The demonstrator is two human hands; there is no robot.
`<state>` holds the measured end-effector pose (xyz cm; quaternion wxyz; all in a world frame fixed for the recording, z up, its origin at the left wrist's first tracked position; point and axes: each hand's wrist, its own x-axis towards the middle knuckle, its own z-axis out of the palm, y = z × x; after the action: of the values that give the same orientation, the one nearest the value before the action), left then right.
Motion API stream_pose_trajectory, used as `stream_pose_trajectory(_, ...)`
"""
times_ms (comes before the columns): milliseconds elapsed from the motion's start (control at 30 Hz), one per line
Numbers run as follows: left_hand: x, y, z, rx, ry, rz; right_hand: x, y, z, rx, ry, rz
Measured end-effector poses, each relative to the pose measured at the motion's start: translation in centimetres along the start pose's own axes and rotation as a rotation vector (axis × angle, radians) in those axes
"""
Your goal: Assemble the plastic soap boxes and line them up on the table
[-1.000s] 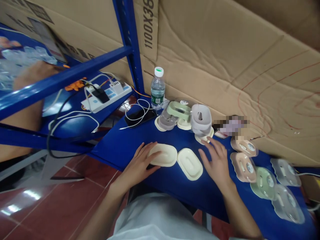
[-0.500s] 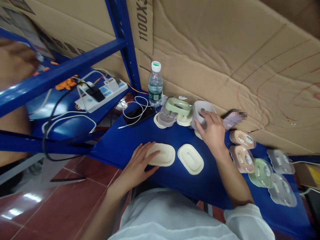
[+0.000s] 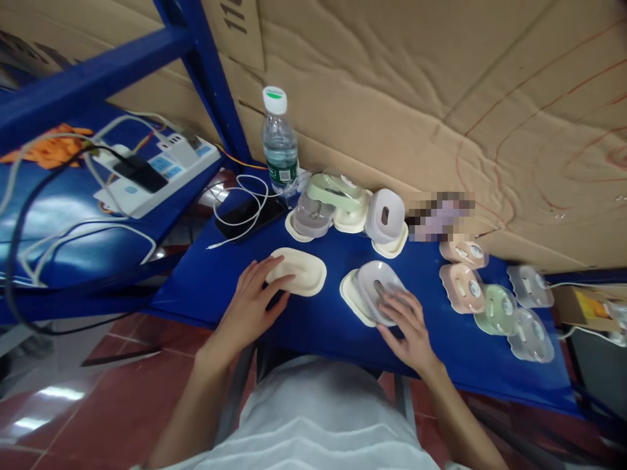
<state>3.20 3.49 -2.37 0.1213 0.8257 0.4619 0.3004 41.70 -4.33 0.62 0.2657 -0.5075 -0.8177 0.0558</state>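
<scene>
My right hand [image 3: 406, 329] grips the near right edge of a lilac-grey soap dish [image 3: 369, 277] with a slot in its middle. That dish overlaps a cream oval tray [image 3: 349, 295], whose left side shows; whether it rests on the tray I cannot tell. My left hand [image 3: 257, 294] lies with spread fingers on the left end of another cream tray [image 3: 311, 274]. Behind them, a second lilac-grey soap dish [image 3: 386, 205] leans on a cream tray [image 3: 392, 247], beside a green soap dish [image 3: 337, 191] and a greyish dish [image 3: 313, 217] over more cream trays.
A water bottle [image 3: 280, 150] stands at the back, near a phone [image 3: 230, 219] with a white cable. Several lidded dishes, among them a peach one [image 3: 463, 287] and a green one [image 3: 497, 307], line the right. A blue rack post [image 3: 210, 85] and power strip [image 3: 161, 176] are left.
My right hand has brought a lilac-grey soap dish from the back row to the nearer right cream tray. My left hand stays at its tray. The view has shifted.
</scene>
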Motion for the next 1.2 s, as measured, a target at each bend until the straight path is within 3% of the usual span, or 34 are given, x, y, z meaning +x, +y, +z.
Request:
stream_pose_trajectory(167, 0.6, 3.3, 0.1, -0.093, 0.068, 0.026, -0.6, 0.6, 1.2, 0.033, -0.092, 0.005)
stream_pose_trajectory(300, 1.0, 6.7, 1.7, -0.244, -0.048, 0.084, -1.0, 0.2, 1.6, -0.005, -0.138, 0.007)
stream_pose_trajectory(433, 2.0, 8.5, 4.1, -0.207, -0.146, 0.191, -1.6, -0.6, 2.1, -0.066, -0.138, 0.002)
stream_pose_trajectory(667, 4.0, 8.8, 5.7, -0.136, -0.183, 0.228, -2.3, -0.5, 2.9, -0.053, -0.11, -0.023)
stream_pose_trajectory(900, 3.1, 8.7, 5.8, -0.139, -0.207, 0.23, -1.6, 0.6, 1.8, 0.001, -0.192, -0.053)
stream_pose_trajectory(1067, 2.1, 8.1, 5.0, -0.13, -0.119, 0.2, -1.2, 2.0, 0.7, 0.009, -0.241, -0.067)
stream_pose_trajectory(1200, 1.6, 7.1, 4.0, -0.101, -0.017, 0.156, -1.4, 2.9, 1.0, 0.007, -0.218, -0.082)
